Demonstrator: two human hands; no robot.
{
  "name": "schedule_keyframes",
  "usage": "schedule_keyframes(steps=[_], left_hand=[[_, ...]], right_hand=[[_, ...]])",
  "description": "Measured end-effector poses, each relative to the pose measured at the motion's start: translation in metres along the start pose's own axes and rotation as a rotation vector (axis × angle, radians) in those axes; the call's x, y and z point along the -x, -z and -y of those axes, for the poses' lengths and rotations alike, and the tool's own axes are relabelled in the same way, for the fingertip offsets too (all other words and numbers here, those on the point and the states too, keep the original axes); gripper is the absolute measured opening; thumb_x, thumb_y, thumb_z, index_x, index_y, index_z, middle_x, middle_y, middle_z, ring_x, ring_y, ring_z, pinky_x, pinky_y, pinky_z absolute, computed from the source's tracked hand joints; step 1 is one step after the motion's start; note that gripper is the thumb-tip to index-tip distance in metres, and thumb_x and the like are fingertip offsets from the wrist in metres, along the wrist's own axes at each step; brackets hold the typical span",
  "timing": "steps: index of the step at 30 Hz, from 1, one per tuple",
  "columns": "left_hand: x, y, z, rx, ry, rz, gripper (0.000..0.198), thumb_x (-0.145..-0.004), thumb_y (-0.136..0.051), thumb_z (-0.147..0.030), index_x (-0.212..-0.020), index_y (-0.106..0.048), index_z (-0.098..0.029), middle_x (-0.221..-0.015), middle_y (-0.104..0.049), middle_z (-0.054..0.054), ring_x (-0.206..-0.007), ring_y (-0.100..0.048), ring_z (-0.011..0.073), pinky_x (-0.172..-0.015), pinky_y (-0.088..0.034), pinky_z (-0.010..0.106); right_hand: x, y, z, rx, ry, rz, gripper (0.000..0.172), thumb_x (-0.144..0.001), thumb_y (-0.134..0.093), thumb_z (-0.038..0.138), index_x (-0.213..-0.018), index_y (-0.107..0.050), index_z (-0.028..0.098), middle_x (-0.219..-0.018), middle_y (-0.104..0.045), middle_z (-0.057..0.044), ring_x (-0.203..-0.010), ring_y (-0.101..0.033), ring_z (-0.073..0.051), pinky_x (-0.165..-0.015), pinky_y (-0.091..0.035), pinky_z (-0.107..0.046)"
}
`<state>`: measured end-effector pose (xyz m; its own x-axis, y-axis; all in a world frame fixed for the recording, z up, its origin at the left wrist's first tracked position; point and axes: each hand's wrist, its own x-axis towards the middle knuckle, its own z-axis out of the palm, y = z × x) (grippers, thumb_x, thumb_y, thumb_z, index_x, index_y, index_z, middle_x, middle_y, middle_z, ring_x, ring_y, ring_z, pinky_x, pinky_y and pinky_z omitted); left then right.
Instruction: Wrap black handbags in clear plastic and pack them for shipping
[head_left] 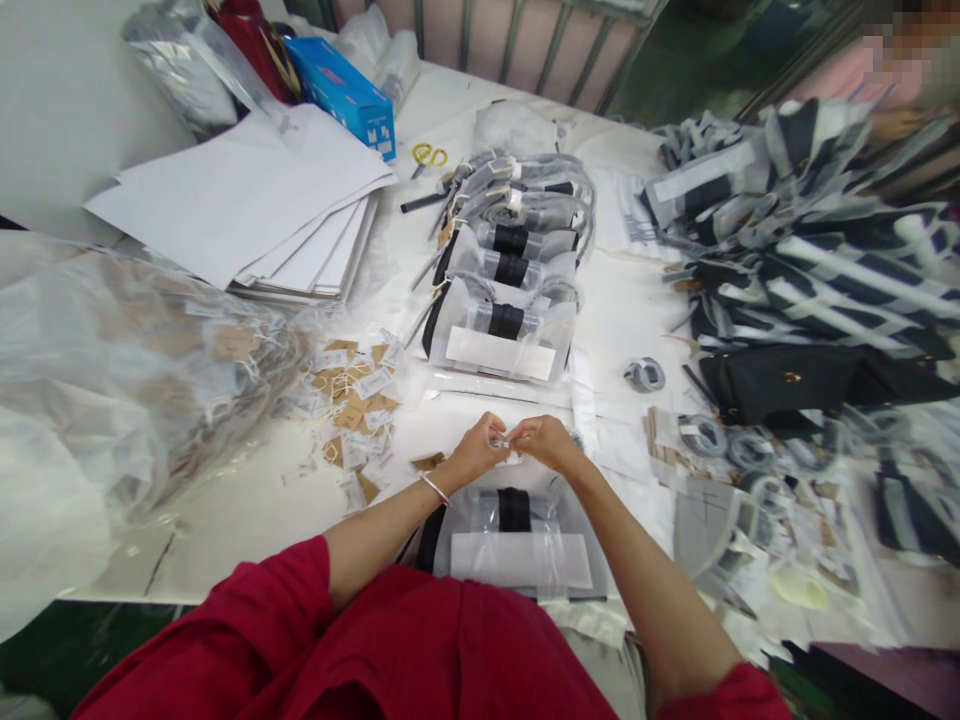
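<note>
My left hand (478,450) and my right hand (546,441) meet over the near edge of the white table, fingertips pinched together. A small pale thing lies between them, too small and blurred to name. Just below the hands is a wrapped bag (517,560) with a black band and a white paper strip across its front, partly hidden by my arms. A brown tag (428,462) lies left of my left wrist. Farther left is a loose heap of brown tags with white strings (356,408). Beyond my hands stands a row of similar wrapped bags (507,320).
Stacked white paper (255,200), a blue box (341,95) and yellow-handled scissors (429,154) lie at the back left. Clear plastic sheeting (135,400) covers the left side. Black bags (817,380) and coiled straps (701,435) crowd the right. Another person (885,90) is at the far right.
</note>
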<state>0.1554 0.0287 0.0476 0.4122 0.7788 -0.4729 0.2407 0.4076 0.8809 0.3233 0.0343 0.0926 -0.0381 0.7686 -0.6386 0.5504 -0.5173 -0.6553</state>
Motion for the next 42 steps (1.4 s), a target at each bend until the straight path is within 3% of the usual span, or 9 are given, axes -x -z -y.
schedule_keyframes(steps=[5, 10, 14, 18, 22, 25, 33, 38, 42], left_hand=[[-0.001, 0.009, -0.009, -0.210, 0.071, 0.127, 0.017, -0.072, -0.061, -0.025, -0.086, -0.054, -0.018, -0.071, -0.058, -0.004, -0.063, -0.052, 0.0110, -0.058, -0.036, 0.022], [-0.008, 0.010, -0.008, -0.022, 0.149, 0.137, 0.016, -0.066, -0.063, -0.023, -0.079, -0.056, -0.017, -0.062, -0.055, -0.005, -0.058, -0.048, 0.0103, -0.054, -0.032, 0.022], [-0.015, 0.009, -0.002, 0.161, 0.213, 0.146, 0.020, -0.058, -0.064, -0.017, -0.077, -0.058, -0.016, -0.053, -0.050, -0.008, -0.049, -0.040, 0.0074, -0.050, -0.027, 0.021], [-0.015, 0.018, 0.000, 0.247, 0.239, 0.207, 0.024, -0.057, -0.064, -0.020, -0.080, -0.060, -0.015, -0.055, -0.053, -0.007, -0.048, -0.043, 0.0073, -0.050, -0.030, 0.021], [-0.015, 0.026, 0.001, 0.420, 0.284, 0.338, 0.030, -0.053, -0.072, -0.023, -0.079, -0.063, -0.014, -0.066, -0.063, -0.002, -0.057, -0.053, 0.0097, -0.056, -0.038, 0.022], [-0.015, 0.026, 0.000, 0.394, 0.297, 0.320, 0.034, -0.052, -0.078, -0.028, -0.079, -0.063, -0.013, -0.067, -0.063, -0.002, -0.058, -0.053, 0.0094, -0.058, -0.038, 0.022], [-0.013, 0.025, -0.006, 0.204, 0.251, 0.217, 0.042, -0.053, -0.077, -0.032, -0.089, -0.065, -0.014, -0.069, -0.064, -0.002, -0.058, -0.053, 0.0117, -0.057, -0.037, 0.023], [-0.018, 0.026, -0.011, 0.235, 0.253, 0.188, 0.038, -0.050, -0.081, -0.032, -0.081, -0.068, -0.013, -0.075, -0.069, 0.002, -0.066, -0.060, 0.0150, -0.062, -0.042, 0.023], [-0.020, 0.026, -0.012, 0.270, 0.285, 0.180, 0.031, -0.051, -0.082, -0.028, -0.073, -0.068, -0.012, -0.070, -0.068, 0.002, -0.060, -0.059, 0.0143, -0.058, -0.044, 0.023]], right_hand=[[0.008, -0.003, 0.004, 0.203, 0.174, -0.119, 0.016, -0.068, -0.060, 0.019, -0.073, -0.076, 0.022, -0.066, -0.071, 0.001, -0.063, -0.063, -0.016, -0.062, -0.047, -0.025], [0.009, -0.013, -0.015, 0.375, 0.513, -0.284, 0.020, -0.077, -0.058, 0.014, -0.077, -0.074, 0.025, -0.081, -0.075, -0.001, -0.078, -0.068, -0.018, -0.086, -0.052, -0.035], [0.011, -0.016, -0.034, 0.533, 0.838, -0.328, 0.025, -0.091, -0.049, 0.015, -0.097, -0.072, 0.023, -0.093, -0.075, -0.004, -0.093, -0.068, -0.017, -0.107, -0.042, -0.044], [0.025, -0.010, -0.038, 0.742, 0.939, -0.245, 0.031, -0.095, -0.049, 0.020, -0.123, -0.062, 0.022, -0.119, -0.069, -0.007, -0.121, -0.057, -0.021, -0.115, -0.031, -0.050], [0.039, -0.004, -0.038, 0.901, 0.883, -0.199, 0.052, -0.090, -0.061, 0.031, -0.140, -0.048, 0.026, -0.141, -0.055, -0.006, -0.140, -0.036, -0.030, -0.118, -0.018, -0.058], [0.043, -0.004, -0.045, 0.901, 0.819, -0.215, 0.065, -0.086, -0.066, 0.031, -0.145, -0.040, 0.031, -0.150, -0.044, -0.005, -0.143, -0.029, -0.032, -0.118, -0.014, -0.059], [0.059, -0.049, -0.059, 0.562, 0.536, -0.374, 0.069, -0.084, -0.065, 0.040, -0.146, -0.039, 0.024, -0.153, -0.038, -0.011, -0.142, -0.031, -0.030, -0.116, -0.023, -0.057], [0.106, -0.021, -0.099, 0.226, 0.400, -0.811, 0.034, -0.092, -0.052, 0.038, -0.121, -0.063, 0.024, -0.128, -0.064, -0.009, -0.123, -0.055, -0.023, -0.111, -0.036, -0.045], [0.189, 0.046, -0.177, -0.023, -0.106, -1.240, 0.041, -0.088, -0.048, 0.050, -0.102, -0.071, 0.019, -0.107, -0.073, -0.011, -0.101, -0.066, -0.025, -0.097, -0.047, -0.041]])
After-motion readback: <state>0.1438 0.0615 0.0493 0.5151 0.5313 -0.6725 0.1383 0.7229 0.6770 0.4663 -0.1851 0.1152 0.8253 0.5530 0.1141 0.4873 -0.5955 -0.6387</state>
